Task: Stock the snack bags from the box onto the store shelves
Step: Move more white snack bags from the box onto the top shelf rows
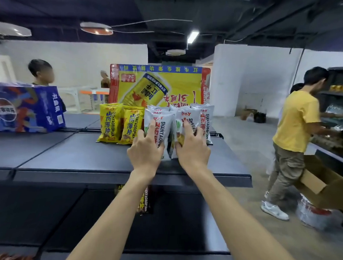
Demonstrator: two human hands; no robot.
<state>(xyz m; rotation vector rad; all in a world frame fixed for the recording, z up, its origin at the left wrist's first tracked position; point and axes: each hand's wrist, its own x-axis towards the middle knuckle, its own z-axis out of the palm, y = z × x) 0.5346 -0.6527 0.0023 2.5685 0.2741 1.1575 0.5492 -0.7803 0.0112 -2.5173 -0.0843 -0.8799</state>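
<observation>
1. Left of frame: a blue Pepsi carton (26,107) rests on the top shelf (67,154), well apart from the snack row.
2. Centre left: two yellow snack bags (119,123) stand upright side by side, already placed.
3. Centre: the left hand (145,150) is clamped on a white snack bag (160,127), which stands on the shelf.
4. Just right of it: the right hand (193,150) is clamped on a second white bag (187,120). The hands sit close together, not touching.
5. Behind, right: further white bags (206,119) stand against a yellow drink carton (158,86).
6. Status (judged): stocking is partly done, and these two bags are being seated. Much shelf remains bare.
7. Lower right: a cardboard box (321,181) lies near a person in a yellow shirt (294,123). Whether it is the supply box cannot be told.
</observation>
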